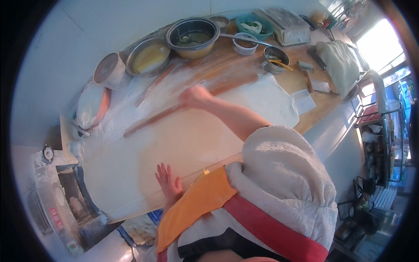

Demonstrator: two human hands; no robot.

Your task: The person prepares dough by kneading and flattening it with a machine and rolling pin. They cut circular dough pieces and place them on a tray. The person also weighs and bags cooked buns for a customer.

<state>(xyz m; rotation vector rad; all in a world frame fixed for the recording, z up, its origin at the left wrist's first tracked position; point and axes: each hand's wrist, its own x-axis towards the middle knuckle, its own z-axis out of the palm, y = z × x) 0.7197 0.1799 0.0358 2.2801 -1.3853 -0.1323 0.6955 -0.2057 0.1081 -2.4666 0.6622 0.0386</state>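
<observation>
A broad sheet of pale dough (131,170) covers most of the worktable and reaches its near edge. Across the sheet's far side lies a long wooden rolling pin (154,119), slanting up to the right. My right hand (195,96), blurred, is closed around the pin's middle, and my forearm crosses over the dough. The fingers hide that part of the pin. Low in the view, my left hand (169,183) is spread with fingers apart at the dough's near edge, holding nothing. Whether its palm presses on the dough cannot be seen.
Behind the floury strip stand a pot with a ladle (193,37), a bowl of yellow liquid (149,59) and a scale (291,31). A thinner rolling pin (155,85) lies nearby. A white scraper (303,101) and a cleaver (320,86) lie at right; a floury machine (62,193) stands left.
</observation>
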